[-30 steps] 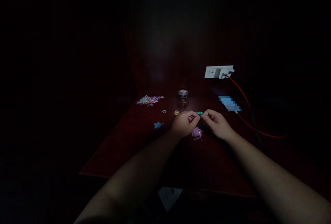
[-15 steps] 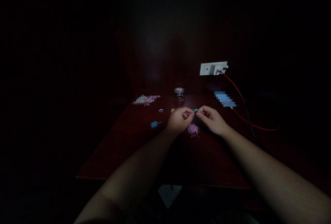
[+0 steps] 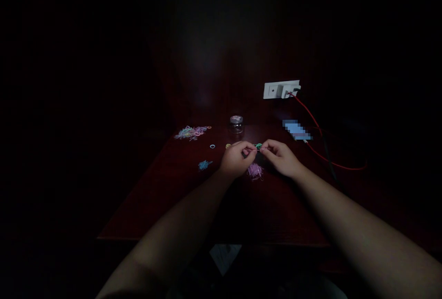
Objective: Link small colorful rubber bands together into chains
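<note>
My left hand and my right hand meet over the dark red table, both in a fingertip pinch. A thin, pale strand spans the small gap between them; it looks like a small rubber band, though its full loop is hidden. Green rubber bands lie just behind the fingertips. Below the hands sits a pile of purple rubber bands. Yellow rubber bands show partly behind my left hand. Farther left are a heap of blue rubber bands and a single light-coloured band.
A mixed heap of coloured rubber bands lies at the back left. Near the wall stands a clear lidded jar. To the right, a phone is joined by a red cable to a charger in the wall socket.
The whole view has shifted slightly, so things appear a little farther left and up. Both hands keep their pinch, fingertips still close together.
</note>
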Demonstrator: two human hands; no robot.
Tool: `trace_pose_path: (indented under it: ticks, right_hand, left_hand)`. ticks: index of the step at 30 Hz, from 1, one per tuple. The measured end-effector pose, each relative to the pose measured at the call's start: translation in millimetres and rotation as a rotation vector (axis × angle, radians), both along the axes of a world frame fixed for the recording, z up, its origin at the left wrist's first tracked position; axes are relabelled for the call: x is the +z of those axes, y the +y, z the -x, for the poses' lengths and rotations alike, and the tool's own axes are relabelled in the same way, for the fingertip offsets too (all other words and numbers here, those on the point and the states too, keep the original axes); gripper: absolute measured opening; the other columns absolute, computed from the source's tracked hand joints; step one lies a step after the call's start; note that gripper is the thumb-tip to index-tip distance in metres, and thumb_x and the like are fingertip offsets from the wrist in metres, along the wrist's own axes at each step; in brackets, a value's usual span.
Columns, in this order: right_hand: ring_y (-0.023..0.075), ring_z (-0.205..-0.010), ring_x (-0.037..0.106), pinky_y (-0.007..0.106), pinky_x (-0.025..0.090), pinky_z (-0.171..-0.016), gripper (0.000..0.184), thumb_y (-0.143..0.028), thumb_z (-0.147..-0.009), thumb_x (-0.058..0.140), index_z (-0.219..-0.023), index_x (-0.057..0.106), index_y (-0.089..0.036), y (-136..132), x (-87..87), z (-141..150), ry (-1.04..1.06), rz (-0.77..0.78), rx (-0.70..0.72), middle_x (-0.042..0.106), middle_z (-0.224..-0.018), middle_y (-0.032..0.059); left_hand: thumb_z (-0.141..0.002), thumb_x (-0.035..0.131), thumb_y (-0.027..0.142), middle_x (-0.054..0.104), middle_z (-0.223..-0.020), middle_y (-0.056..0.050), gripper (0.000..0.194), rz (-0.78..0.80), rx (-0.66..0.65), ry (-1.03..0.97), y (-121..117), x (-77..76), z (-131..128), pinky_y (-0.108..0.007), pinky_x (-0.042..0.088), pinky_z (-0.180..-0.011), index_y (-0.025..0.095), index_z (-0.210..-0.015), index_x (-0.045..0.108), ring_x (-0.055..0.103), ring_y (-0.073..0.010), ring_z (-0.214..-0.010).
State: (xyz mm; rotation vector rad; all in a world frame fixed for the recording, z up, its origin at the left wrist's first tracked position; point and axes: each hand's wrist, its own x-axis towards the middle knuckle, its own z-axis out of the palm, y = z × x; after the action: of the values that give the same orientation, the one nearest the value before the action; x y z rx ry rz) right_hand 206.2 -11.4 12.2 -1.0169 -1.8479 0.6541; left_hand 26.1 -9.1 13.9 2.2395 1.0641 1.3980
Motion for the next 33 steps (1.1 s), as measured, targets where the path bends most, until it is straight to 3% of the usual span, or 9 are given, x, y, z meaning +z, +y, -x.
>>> trace_pose_path:
  ticks: [5,11,17,33]
  right_hand:
    - [0.0115,-0.058,0.043,0.025,0.035,-0.055,0.026,-0.041,-0.085,0.054,-0.073,0.054,-0.018,-2.2,1.9,1.4,0.019,-0.018,-0.037,0.051,-0.064,-0.0008]
    - [0.0109,-0.056,0.042,0.024,0.035,-0.053,0.024,-0.040,-0.078,0.063,-0.088,0.058,-0.019,-4.6,0.8,3.6,0.086,0.002,0.012,0.051,-0.067,-0.0012]
    - [0.0116,-0.060,0.047,0.025,0.038,-0.058,0.017,-0.034,-0.081,0.059,-0.083,0.062,-0.018,-1.2,-3.1,1.9,-0.012,-0.051,-0.033,0.057,-0.070,0.0011]
    - [0.0103,-0.056,0.039,0.024,0.033,-0.053,0.019,-0.035,-0.078,0.062,-0.077,0.058,-0.017,-2.0,0.0,0.6,0.010,-0.033,-0.023,0.049,-0.064,-0.0014]
  left_hand:
    - [-0.080,0.060,0.022,0.067,-0.077,-0.001,0.009,0.017,-0.005,0.002,-0.3,-0.4,1.2,-0.022,0.045,-0.064,0.017,-0.083,0.068,0.057,-0.0113,-0.068]
    - [-0.080,0.061,0.023,0.066,-0.076,-0.001,0.009,0.006,0.009,0.004,2.3,-4.0,3.2,-0.021,0.042,-0.060,0.018,-0.083,0.068,0.058,-0.0114,-0.067]
    - [-0.080,0.062,0.023,0.067,-0.078,-0.001,0.009,0.009,-0.012,0.007,3.4,-4.6,4.1,-0.021,0.043,-0.059,0.018,-0.083,0.068,0.059,-0.0118,-0.068]
    - [-0.080,0.061,0.024,0.067,-0.075,-0.002,0.010,0.022,0.000,-0.010,3.4,-7.1,3.2,-0.021,0.043,-0.057,0.017,-0.084,0.067,0.057,-0.0102,-0.062]
